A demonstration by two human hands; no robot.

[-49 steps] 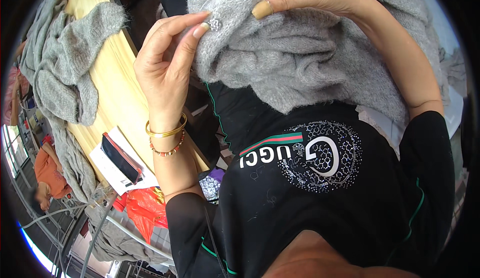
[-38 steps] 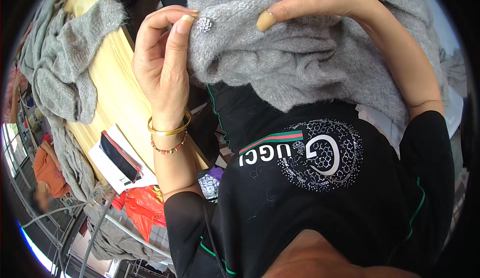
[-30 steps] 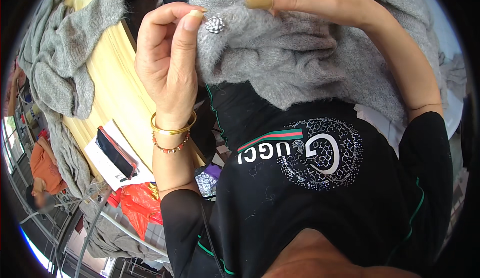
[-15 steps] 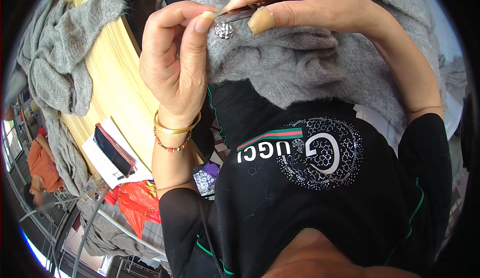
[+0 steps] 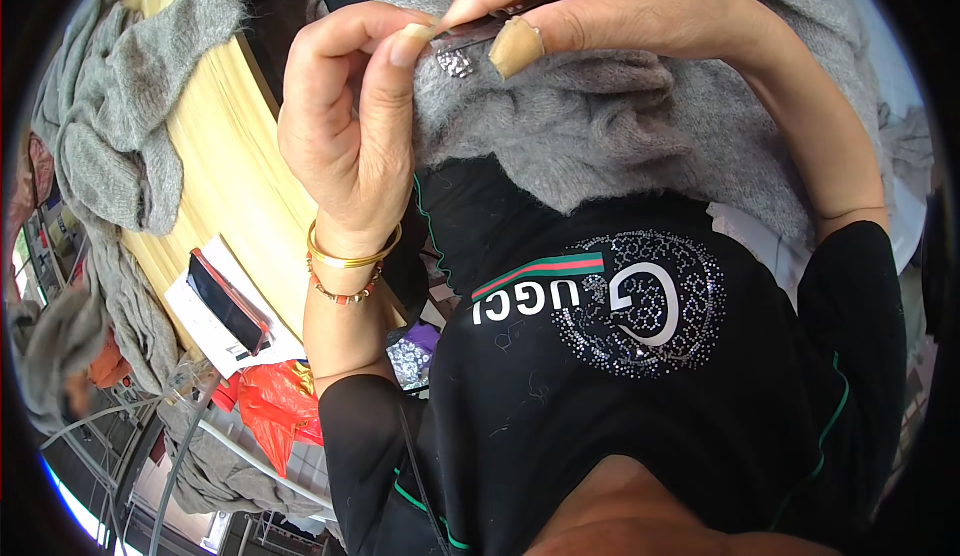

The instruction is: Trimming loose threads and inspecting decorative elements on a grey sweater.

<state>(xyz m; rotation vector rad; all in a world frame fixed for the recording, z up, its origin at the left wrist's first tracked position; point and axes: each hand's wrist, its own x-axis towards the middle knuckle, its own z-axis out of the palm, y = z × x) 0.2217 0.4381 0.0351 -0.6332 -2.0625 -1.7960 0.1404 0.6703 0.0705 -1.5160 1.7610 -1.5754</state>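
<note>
The left hand [image 5: 345,141] sits at about eleven o'clock in the view, its thumb and forefinger pinched on a small sparkly ornament [image 5: 457,60] fixed to a grey sweater [image 5: 620,126]. The right hand [image 5: 640,11] comes in from one o'clock; its grip is clenched around a thin dark tool [image 5: 500,24], whose tip meets the ornament just beside the left fingertips. A tan bandage wraps the right thumb. The sweater is bunched against the person's chest, filling the upper middle of the view above a black shirt [image 5: 620,376]. At nine o'clock a yellow worktop [image 5: 215,156] carries another grey knit [image 5: 130,126], and a phone [image 5: 228,301] lies on white paper toward eight o'clock. Gold and beaded bracelets [image 5: 350,266] circle the left wrist.
</note>
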